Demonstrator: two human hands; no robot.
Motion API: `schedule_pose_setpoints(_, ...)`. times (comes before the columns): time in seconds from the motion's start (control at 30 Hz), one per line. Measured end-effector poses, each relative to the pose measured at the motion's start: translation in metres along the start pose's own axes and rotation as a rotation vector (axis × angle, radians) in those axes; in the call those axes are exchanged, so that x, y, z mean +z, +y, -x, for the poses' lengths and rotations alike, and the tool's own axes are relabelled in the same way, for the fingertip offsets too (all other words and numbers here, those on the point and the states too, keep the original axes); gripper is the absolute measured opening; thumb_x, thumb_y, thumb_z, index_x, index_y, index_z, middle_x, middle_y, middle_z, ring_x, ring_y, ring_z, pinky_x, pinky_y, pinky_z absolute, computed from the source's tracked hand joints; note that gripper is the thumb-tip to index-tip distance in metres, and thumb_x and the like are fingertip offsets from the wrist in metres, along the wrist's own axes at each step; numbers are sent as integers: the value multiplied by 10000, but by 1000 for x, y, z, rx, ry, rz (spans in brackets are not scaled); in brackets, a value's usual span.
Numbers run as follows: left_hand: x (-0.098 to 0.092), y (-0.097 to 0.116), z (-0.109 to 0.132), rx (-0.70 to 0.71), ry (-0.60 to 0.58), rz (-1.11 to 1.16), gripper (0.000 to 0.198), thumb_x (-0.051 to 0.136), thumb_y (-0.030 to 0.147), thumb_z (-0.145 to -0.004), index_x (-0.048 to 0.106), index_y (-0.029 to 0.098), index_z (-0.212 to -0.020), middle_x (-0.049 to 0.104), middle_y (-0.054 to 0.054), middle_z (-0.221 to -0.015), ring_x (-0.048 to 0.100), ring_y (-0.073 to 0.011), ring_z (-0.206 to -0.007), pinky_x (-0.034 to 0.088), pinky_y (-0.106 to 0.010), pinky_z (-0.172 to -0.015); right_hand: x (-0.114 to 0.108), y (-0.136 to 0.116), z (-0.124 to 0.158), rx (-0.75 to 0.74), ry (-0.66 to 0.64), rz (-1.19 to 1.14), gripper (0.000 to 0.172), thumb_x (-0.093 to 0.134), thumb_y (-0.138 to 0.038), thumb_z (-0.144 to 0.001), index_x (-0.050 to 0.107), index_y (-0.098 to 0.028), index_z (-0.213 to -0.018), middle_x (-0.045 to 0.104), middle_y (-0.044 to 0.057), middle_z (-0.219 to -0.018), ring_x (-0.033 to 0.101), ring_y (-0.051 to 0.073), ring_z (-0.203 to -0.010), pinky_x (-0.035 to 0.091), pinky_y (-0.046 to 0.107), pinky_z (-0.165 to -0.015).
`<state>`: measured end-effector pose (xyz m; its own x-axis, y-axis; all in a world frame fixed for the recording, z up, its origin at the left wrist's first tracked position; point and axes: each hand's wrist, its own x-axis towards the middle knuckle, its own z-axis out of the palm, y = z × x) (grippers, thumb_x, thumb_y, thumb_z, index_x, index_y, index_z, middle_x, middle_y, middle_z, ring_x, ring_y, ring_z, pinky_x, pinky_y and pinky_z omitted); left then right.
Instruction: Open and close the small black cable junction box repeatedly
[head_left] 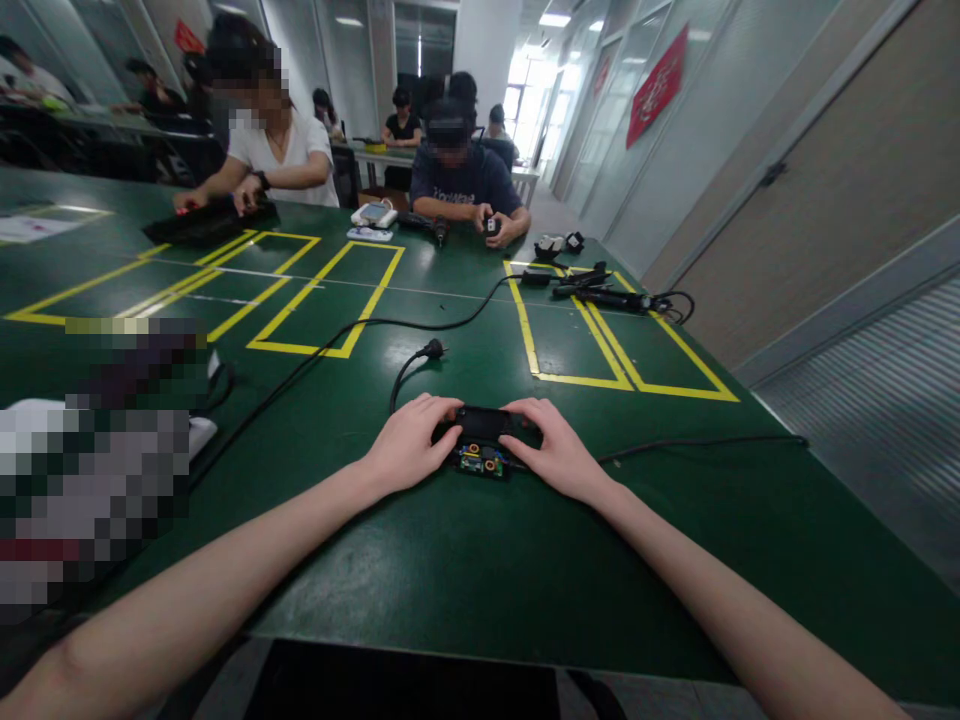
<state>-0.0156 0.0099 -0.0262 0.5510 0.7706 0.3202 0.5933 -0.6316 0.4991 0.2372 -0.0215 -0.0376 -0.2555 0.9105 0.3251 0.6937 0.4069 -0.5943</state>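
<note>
Between my two hands is a black plastic casing half (pixel 482 424), gripped at its ends. My left hand (pixel 415 440) pinches the left end between thumb and fingers. At the right end, my right hand (pixel 556 445) does the same. Directly below the casing, nearer to me, lies a circuit board (pixel 482 461) with copper-wound coils in a black shell. It looks like an opened power adapter. Black cable runs from either side of it. A power plug (pixel 433 349) lies just beyond my left hand. My fingertips partly hide the casing's ends.
Yellow tape rectangles (pixel 300 350) mark the green table (pixel 375 570). A long black cable (pixel 390 321) crosses it. Black adapters and cords (pixel 611 297) lie at right. Two people (pixel 289 150) (pixel 465 175) work opposite, handling dark objects. Blurred items (pixel 112 470) stand at left.
</note>
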Motion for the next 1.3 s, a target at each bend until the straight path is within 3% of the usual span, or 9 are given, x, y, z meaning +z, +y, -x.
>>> schedule_pose_setpoints(0.07, 0, -2, 0, -22, 22, 117, 323, 590, 172, -951, 644, 174, -1269, 736, -62, -1037, 693, -213, -962, 549, -334, -840, -1, -4, 0, 80, -15, -166, 251, 688, -276, -881, 681, -214, -1124, 703, 45, -921, 643, 203, -808, 560, 351, -726)
schedule_pose_setpoints(0.13, 0, -4, 0, -18, 18, 201, 330, 593, 158, -939, 659, 180, -1262, 753, -55, -1043, 706, -192, -913, 557, -306, -803, -1, -9, -1, 130, -20, -323, 198, 691, -281, -863, 681, -208, -1047, 707, 28, -863, 653, 176, -744, 555, 315, -673)
schedule_pose_setpoints(0.23, -3, -4, 0, 6, 21, 280, 284, 603, 173, -931, 709, 175, -1195, 778, -51, -1024, 707, -170, -836, 558, -275, -743, -3, -14, -1, 148, -1, -459, 185, 726, -301, -824, 690, -206, -979, 738, 38, -879, 702, 184, -776, 594, 328, -724)
schedule_pose_setpoints(0.37, -8, 0, 0, 46, 55, 364, 275, 600, 198, -933, 735, 150, -1167, 786, -69, -1022, 708, -160, -800, 559, -255, -699, -8, -18, 0, 160, -41, -505, 247, 743, -320, -817, 733, -206, -1035, 769, 48, -918, 732, 196, -790, 631, 355, -770)
schedule_pose_setpoints(0.6, -10, 1, 1, 105, 51, 440, 267, 595, 207, -928, 731, 135, -1146, 772, -83, -1047, 720, -160, -835, 586, -277, -770, -12, -17, 1, 76, -47, -487, 200, 731, -276, -845, 757, -208, -1031, 769, 46, -951, 729, 193, -843, 629, 353, -812)
schedule_pose_setpoints(0.77, -12, 2, 0, 113, 40, 408, 240, 576, 173, -893, 728, 145, -1076, 758, -62, -967, 691, -152, -797, 555, -261, -712, -11, -17, 1, -9, -51, -457, 152, 713, -234, -867, 749, -208, -1011, 749, 54, -950, 708, 189, -840, 611, 339, -766)
schedule_pose_setpoints(0.93, -15, 3, 2, 174, -58, 330, 297, 599, 155, -804, 705, 164, -1081, 748, -47, -991, 669, -159, -805, 529, -266, -719, -15, -19, 2, -138, -111, -425, 57, 712, -191, -867, 695, -208, -919, 730, 70, -1038, 704, 202, -939, 584, 370, -838)
schedule_pose_setpoints(1.1, -12, 5, 3, 284, -154, 180, 488, 809, 345, -750, 660, 169, -1180, 732, -63, -1037, 671, -222, -912, 533, -329, -821, -21, -17, 3, -246, -222, -325, 250, 842, -249, -787, 611, -216, -878, 714, 71, -1107, 686, 220, -1001, 539, 398, -900)
schedule_pose_setpoints(1.3, -10, 4, 3, 319, -159, 104, 387, 742, 281, -826, 660, 180, -1191, 723, -60, -996, 667, -215, -908, 523, -321, -822, -19, -18, 4, -357, -210, -133, 338, 848, -204, -759, 561, -226, -936, 698, 70, -1071, 662, 218, -958, 522, 350, -824)
